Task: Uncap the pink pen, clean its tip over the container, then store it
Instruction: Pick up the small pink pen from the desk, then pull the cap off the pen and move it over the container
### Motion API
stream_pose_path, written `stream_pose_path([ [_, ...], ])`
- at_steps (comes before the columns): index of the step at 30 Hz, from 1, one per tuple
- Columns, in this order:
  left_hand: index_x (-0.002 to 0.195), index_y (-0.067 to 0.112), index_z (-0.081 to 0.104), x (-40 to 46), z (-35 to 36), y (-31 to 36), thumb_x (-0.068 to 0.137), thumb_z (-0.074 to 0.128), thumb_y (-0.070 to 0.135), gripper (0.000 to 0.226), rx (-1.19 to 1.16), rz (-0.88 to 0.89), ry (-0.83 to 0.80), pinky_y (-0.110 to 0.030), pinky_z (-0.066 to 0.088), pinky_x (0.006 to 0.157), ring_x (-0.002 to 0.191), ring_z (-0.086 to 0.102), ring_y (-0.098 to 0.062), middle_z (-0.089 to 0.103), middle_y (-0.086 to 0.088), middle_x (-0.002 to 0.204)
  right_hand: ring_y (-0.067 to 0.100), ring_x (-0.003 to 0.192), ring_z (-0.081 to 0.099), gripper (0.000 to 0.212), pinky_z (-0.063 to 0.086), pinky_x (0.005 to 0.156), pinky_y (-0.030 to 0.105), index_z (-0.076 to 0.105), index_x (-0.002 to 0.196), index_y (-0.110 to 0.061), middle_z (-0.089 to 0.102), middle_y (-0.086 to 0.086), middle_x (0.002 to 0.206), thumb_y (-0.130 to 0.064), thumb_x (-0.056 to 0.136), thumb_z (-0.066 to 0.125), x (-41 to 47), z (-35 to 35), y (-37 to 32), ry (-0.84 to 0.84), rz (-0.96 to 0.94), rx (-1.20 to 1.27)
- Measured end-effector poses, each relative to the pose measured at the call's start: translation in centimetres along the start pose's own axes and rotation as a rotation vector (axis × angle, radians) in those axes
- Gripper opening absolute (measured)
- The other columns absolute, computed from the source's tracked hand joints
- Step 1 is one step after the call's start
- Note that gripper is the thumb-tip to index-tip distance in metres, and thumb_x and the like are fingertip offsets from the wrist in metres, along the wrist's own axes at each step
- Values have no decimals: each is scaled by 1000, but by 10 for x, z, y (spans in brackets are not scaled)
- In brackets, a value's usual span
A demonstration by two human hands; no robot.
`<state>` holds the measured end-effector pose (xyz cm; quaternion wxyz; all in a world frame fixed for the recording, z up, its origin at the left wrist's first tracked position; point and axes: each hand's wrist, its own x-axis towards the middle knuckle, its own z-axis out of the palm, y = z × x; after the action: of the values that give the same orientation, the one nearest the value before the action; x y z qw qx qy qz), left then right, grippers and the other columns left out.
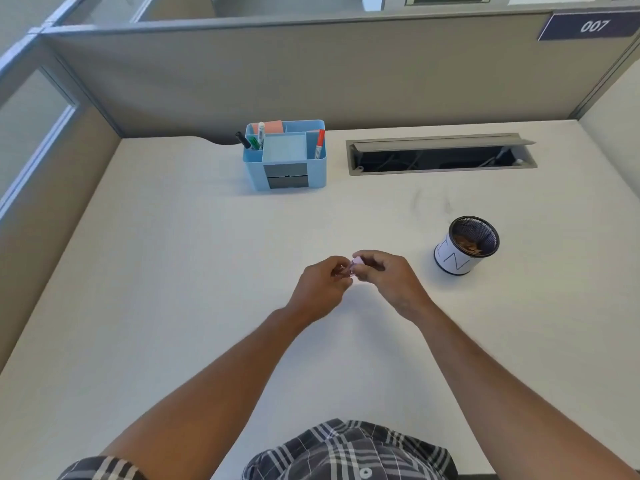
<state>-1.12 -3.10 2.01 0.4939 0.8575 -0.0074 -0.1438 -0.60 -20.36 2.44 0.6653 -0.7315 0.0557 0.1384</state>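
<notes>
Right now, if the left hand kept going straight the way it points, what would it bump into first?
The left hand points up and right, and would first meet the pink pen and the right hand gripping it. They already nearly touch; depth is hard to judge.

Matt desk [173, 271], black mesh cup [465, 244]

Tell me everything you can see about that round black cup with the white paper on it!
The cup is a round pot of black wire mesh with a dark rim. A white paper band wraps its outside, marked with thin dark lines. Brownish bits lie inside, too small to identify. It stands upright on the pale desk, off to the person's right, beyond the right hand. Nothing but the desk touches it.
</notes>
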Motion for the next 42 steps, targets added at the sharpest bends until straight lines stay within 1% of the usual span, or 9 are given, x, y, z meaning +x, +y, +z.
stream_pose_path([
  [4,104,19,71,1,-12,19,94,64,41,25,-177,7,-138,-37,57,82,84,74,-16,76,-3,97,15,95,71,21,56,97,28,76,109,-13,77,13,109,-18,89,76,-2,-10,-10,-50,22,32],
  [7,109,7,69,4,-17,27,96,65,33,29,-287,-33,-176,-38,59,83,81,74,-16,76,-14,102,19,102,72,25,54,100,31,77,112,-12,78,13,110,-21,89,76,-2,-16,-15,-110,21,59],
  [10,110,3,67,4,-18,29,97,64,28,28,-318,-42,-181,-36,60,79,79,74,-17,74,-20,102,20,102,75,29,53,103,35,73,121,-6,78,8,110,-14,93,71,-3,-18,-17,-145,21,79],
  [13,108,4,68,2,-16,28,98,63,33,31,-304,-40,-194,-34,59,76,76,72,-15,75,-18,100,18,97,76,26,54,102,35,74,118,-8,78,4,103,-15,94,69,-5,-18,-20,-156,-5,9],
  [17,100,7,73,0,-14,27,99,60,36,33,-284,-38,-165,-29,52,67,69,66,-12,75,-8,89,11,87,69,20,55,94,27,78,111,-13,75,16,101,-22,94,70,-8,-15,-23,-140,-41,-71],
  [23,85,3,73,-3,-12,28,98,57,39,41,-263,-47,-113,-28,46,64,60,55,-10,67,0,72,2,77,63,13,51,83,20,77,104,-22,72,-7,95,-18,95,67,-12,-11,-27,-112,-84,-144],
  [30,67,25,65,-4,-9,30,95,55,44,36,-238,-33,-81,-35,39,65,63,46,-17,58,1,69,5,77,61,16,51,84,18,76,107,-19,71,-6,94,-14,97,65,-13,-9,-28,-95,-129,-212],
  [38,65,30,65,-4,-7,31,96,55,48,37,-246,21,-54,-34,37,63,62,43,-15,51,2,66,5,76,60,16,51,83,17,74,109,-12,68,-7,92,-11,96,65,-12,-11,-31,-90,-163,-217],
  [42,80,20,70,-3,-8,28,95,56,51,38,-297,25,-62,-34,39,66,64,44,-14,53,3,69,3,80,65,18,53,84,19,73,111,-12,71,-2,98,-19,95,68,-10,-13,-35,-77,-152,-189],
])
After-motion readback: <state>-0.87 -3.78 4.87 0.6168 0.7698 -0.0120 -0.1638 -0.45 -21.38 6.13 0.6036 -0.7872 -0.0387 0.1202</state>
